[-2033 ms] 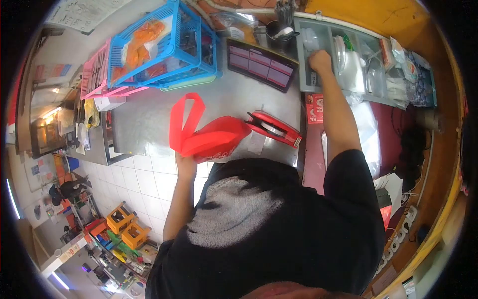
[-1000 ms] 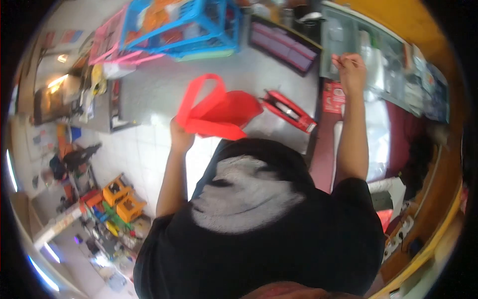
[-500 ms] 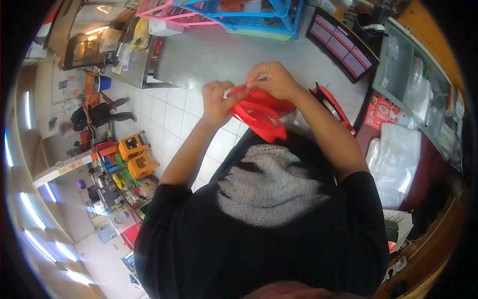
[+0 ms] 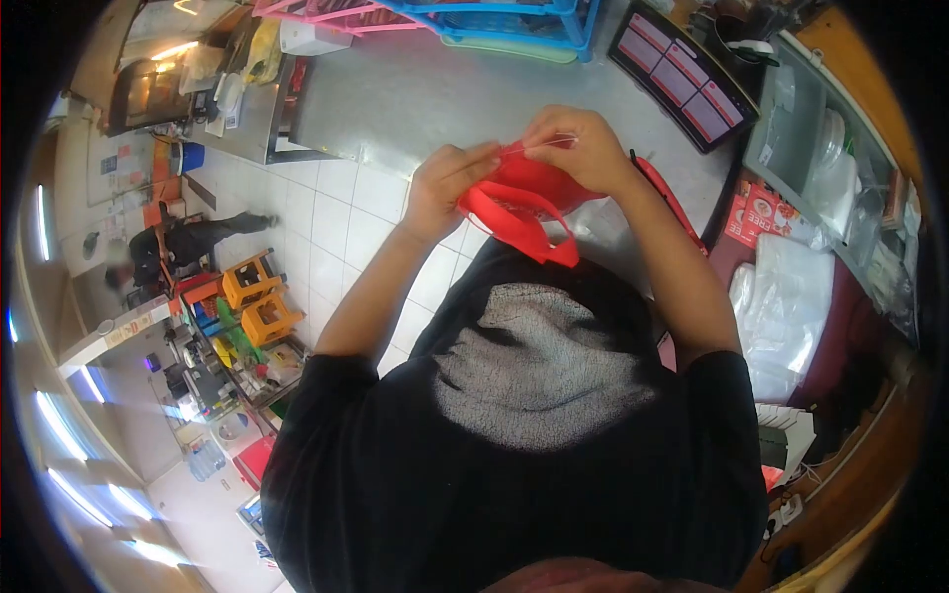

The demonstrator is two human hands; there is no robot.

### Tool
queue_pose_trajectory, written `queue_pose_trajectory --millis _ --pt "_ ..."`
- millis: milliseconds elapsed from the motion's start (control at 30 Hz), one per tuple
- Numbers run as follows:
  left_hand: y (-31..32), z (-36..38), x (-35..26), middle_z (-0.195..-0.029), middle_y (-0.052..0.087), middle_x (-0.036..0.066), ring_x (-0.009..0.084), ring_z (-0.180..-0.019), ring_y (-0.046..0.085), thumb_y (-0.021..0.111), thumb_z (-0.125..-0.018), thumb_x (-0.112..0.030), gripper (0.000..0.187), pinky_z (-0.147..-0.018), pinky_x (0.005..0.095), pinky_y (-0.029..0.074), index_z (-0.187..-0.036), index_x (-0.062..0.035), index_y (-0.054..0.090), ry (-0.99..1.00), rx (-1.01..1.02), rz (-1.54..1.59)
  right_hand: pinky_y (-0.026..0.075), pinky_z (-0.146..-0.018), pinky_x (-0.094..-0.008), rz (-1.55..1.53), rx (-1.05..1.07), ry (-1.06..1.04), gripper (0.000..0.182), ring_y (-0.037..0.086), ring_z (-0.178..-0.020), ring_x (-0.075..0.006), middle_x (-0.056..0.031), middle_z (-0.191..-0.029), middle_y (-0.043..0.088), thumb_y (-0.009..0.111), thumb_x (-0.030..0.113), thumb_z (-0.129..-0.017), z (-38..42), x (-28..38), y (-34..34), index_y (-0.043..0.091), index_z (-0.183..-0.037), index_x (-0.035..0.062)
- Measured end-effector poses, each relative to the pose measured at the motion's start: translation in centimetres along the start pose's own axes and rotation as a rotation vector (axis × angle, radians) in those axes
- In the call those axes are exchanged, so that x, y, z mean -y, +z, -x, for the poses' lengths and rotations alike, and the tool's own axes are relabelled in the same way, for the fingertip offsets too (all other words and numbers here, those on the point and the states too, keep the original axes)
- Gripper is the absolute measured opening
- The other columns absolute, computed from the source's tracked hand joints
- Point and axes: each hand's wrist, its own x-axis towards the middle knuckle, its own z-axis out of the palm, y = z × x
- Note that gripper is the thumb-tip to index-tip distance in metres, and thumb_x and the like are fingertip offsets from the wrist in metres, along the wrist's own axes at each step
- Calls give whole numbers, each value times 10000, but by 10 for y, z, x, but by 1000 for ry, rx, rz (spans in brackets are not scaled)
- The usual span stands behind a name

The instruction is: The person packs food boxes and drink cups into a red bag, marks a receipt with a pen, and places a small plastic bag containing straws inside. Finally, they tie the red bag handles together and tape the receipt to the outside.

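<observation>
Your left hand (image 4: 443, 193) grips the edge of the red bag (image 4: 539, 178), while your right hand (image 4: 581, 150) pinches a thin white strand (image 4: 554, 138) at that same edge. The bag is held between the two hands, in front of your black shirt (image 4: 514, 484), its handle loop drooping toward you. Beyond your right forearm, a partly hidden red device (image 4: 672, 205) lies on the metal table (image 4: 395, 99), near the screen (image 4: 680, 77).

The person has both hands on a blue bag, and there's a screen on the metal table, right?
Not quite: the bag is red, as the head view shows. The left hand and right hand are on it, and the screen is on the metal table.
</observation>
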Motion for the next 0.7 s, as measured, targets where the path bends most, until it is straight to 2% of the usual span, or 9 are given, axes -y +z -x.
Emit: queue_pose_trajectory --millis 200,300,400,500,600,700 --pt "-2 -6 -1 -1108 719 98 268 -808 650 748 -696 -77 368 -699 363 536 -1062 -54 719 52 51 22 501 -786 -273 18 -2 -88 67 630 -874 -167 -79 -937 655 731 -46 -813 1 -1 17 716 -867 -9" --pt "0 -2 5 -1061 721 93 273 -808 649 751 -687 -83 367 -705 368 542 -1051 -52 715 38 42 69 495 -778 -279 34 -79 -112 80 628 -857 -164 -84 -915 662 734 -46 -807 8 -1 13 721 -872 -3" --pt "0 -3 4 -1028 722 96 277 -794 649 751 -680 -86 368 -700 370 545 -1043 -47 712 42 20 89 495 -783 -285 252 -121 -176 80 623 -836 -156 -82 -900 673 734 -25 -817 19 14 -7 728 -892 0" --pt "1 -1 8 -1044 721 85 273 -831 649 753 -679 -116 375 -730 365 544 -1046 -53 714 48 18 98 496 -778 -286 349 -138 -135 79 630 -820 -160 -84 -889 683 723 14 -839 22 19 -13 730 -916 -2" --pt "0 -2 11 -1177 694 55 274 -1005 614 771 -701 -182 360 -849 402 512 -1058 -144 737 135 -38 -95 497 -768 -287 260 -258 23 90 640 -817 -162 -86 -880 695 703 55 -862 5 11 7 731 -929 1" --pt "-3 0 2 -1373 594 18 286 -1239 484 773 -742 -275 322 -1005 473 404 -1062 -293 749 195 -172 -437 503 -768 -301 263 -141 105 115 650 -809 -171 -94 -859 706 695 91 -869 -18 8 30 733 -938 6"
